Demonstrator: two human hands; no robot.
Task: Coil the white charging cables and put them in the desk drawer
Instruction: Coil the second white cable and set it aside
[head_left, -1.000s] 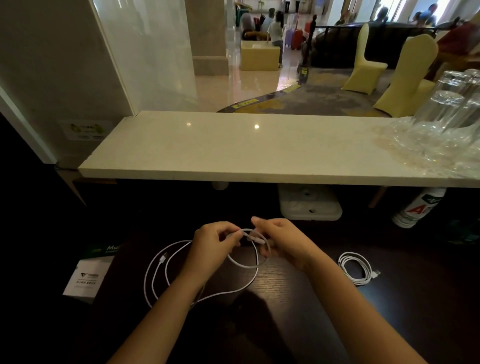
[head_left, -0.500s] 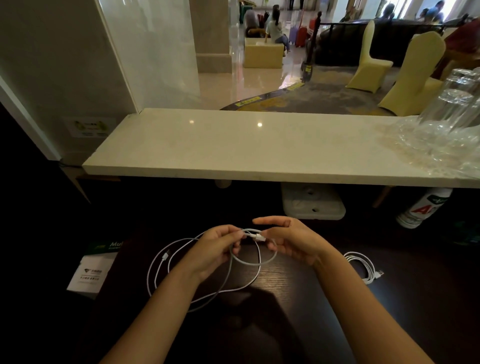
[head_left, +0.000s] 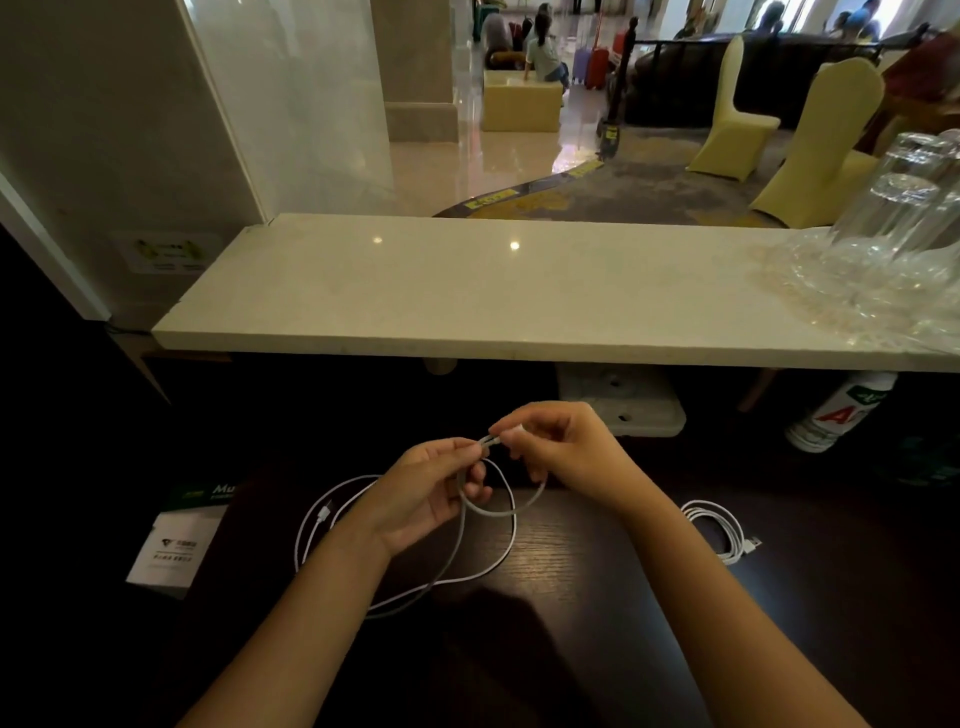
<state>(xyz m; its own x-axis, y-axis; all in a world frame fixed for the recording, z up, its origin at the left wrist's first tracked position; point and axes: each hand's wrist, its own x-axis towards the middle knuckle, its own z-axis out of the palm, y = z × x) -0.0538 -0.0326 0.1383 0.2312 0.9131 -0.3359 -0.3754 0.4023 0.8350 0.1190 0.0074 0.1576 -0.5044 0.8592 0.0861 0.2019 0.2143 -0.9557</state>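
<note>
Two white charging cables lie in view on a dark wood-grain desk. One, the loose cable, sprawls in wide, uneven loops across the desk in front of the person, one small plug end lying inside the loops at the left; its upper run is lifted off the surface and forms a small ring hanging between the hands. The second, the coiled cable, rests in a neat bundle to the right, well apart, with its plug pointing outward.

Two bare hands meet above the desk's middle. The left hand, forearm reaching in from the lower left, has its thumb and fingers curled in a pinching grip on the raised strands. The right hand, forearm coming in from the lower right, pinches the cable's white plug end between thumb and fingertips, just beside the left hand's fingertips.

One white-and-green box sits at the desk's left edge. Beyond, one pale stone counter carries a cluster of clear upturned glasses at its right end; one labelled bottle stands beneath it.
</note>
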